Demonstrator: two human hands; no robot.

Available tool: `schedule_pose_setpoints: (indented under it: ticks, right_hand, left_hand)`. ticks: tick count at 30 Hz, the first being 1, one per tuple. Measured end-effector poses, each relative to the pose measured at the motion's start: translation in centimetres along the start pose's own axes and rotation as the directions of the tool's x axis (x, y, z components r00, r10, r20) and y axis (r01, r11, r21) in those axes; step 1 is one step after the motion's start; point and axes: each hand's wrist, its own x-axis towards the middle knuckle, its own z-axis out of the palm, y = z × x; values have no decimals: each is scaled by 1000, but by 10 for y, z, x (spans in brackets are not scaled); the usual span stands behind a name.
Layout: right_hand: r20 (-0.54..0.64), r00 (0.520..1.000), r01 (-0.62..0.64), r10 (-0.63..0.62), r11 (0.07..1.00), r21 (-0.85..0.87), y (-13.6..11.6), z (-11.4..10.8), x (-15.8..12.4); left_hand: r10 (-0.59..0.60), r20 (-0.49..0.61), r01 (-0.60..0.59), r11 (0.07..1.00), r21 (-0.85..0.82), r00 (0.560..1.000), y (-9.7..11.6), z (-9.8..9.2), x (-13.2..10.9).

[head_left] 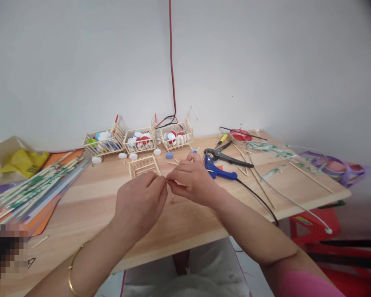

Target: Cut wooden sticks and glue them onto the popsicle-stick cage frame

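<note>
My left hand (140, 202) and my right hand (191, 181) meet above the middle of a wooden board (89, 202). Both pinch with fingertips together around a thin wooden stick (166, 180) held between them. Just behind the hands lies a small open frame of sticks (144, 166). A blue bottle cap (169, 155) rests beyond the right hand. A blue glue gun (218, 170) lies right of my right hand, its black cord trailing off the board's front edge.
Three stick baskets (140, 140) filled with bottle caps stand by the wall. Black pliers (225, 156), a red lid (241, 135), loose sticks and white tubing lie at right. Wrapped chopsticks on coloured paper (31, 189) sit at left. A red stool (315, 222) stands lower right.
</note>
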Motion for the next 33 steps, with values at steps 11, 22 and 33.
schedule_pose_setpoints:
  ticks: [11,22,33]
  right_hand:
    - [-276,935,-258,223,961,-96,8,-47,4]
    - [80,692,-623,718,649,-437,103,-85,-79]
    - [333,457,-580,825,560,-591,141,-83,-92]
  left_hand:
    - [-47,-320,-28,974,-226,946,-22,12,-7]
    - [-113,-331,-48,895,-444,937,-16,9,-9]
    - [-107,-320,-61,879,-473,941,-18,15,-12]
